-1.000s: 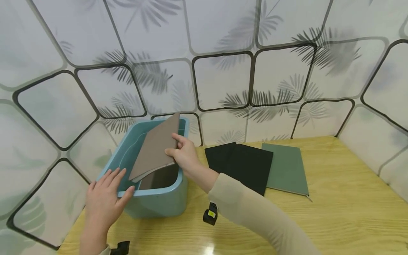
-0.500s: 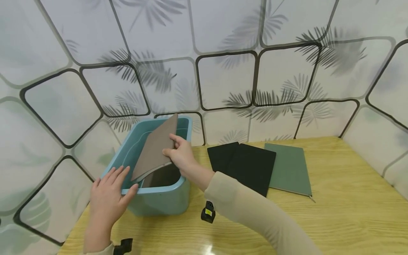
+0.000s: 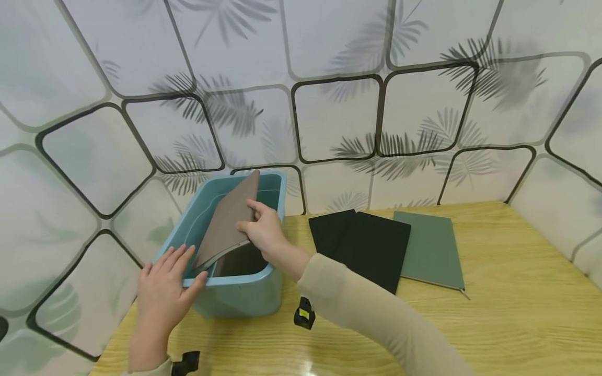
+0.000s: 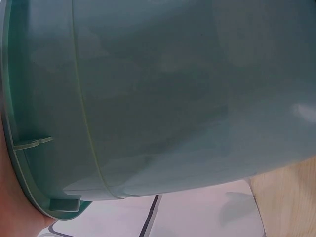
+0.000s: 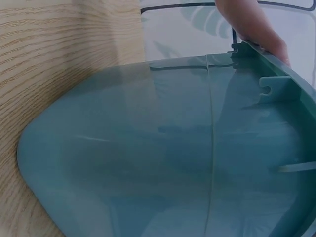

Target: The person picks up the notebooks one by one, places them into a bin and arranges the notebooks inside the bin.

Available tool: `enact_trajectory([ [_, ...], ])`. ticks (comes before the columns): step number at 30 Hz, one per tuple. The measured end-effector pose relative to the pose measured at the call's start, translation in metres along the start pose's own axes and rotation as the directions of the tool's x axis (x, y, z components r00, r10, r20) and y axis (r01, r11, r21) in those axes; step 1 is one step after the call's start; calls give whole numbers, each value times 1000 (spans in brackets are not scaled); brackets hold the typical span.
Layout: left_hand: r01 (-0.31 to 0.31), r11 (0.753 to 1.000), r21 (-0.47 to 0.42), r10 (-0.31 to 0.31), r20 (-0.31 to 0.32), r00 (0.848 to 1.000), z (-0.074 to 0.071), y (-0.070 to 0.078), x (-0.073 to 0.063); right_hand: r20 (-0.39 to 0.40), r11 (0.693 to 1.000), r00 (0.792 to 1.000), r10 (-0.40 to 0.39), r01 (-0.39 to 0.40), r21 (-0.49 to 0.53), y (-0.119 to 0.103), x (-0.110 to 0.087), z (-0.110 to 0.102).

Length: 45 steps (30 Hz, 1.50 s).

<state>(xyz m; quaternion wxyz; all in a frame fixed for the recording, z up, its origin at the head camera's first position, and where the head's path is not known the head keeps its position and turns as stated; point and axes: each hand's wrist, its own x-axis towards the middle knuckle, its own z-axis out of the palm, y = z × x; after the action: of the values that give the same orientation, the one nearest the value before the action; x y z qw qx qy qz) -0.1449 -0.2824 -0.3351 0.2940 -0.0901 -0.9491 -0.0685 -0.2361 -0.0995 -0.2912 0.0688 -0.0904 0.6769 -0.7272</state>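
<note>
A taupe notebook leans at a slant inside a blue plastic bin, its upper corner level with the far rim. My right hand pinches the notebook by its right edge, thumb on the cover. At the bin's near left corner my left hand rests on the rim with fingers fairly straight and thumb spread along the front edge. Below the notebook, a dark brown flat surface shows in the bin. Both wrist views look at the bin's outer wall, and the notebook is hidden there.
Two black notebooks overlap on the wooden table right of the bin. A green notebook with a ribbon end lies partly under them. Patterned walls stand close behind and at both sides.
The view has shifted slightly, moving everything a little to the right in the frame. My right hand and the taupe notebook have moved slightly left and down relative to the bin.
</note>
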Motion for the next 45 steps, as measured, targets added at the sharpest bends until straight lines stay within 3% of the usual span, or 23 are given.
enact_trajectory([
  [8, -1, 1000, 1, 1, -6, 1000, 2, 2, 1, 55, 990, 998, 25, -17, -139, 1, -1, -2],
  [16, -1, 1000, 2, 1, -6, 1000, 0, 1, 0, 39, 988, 999, -23, 28, -149, -1, -2, -9],
  [45, -2, 1000, -2, 2, 13, 1000, 1, 1, -1, 124, 997, 990, -74, 72, 17, -7, -18, -58],
])
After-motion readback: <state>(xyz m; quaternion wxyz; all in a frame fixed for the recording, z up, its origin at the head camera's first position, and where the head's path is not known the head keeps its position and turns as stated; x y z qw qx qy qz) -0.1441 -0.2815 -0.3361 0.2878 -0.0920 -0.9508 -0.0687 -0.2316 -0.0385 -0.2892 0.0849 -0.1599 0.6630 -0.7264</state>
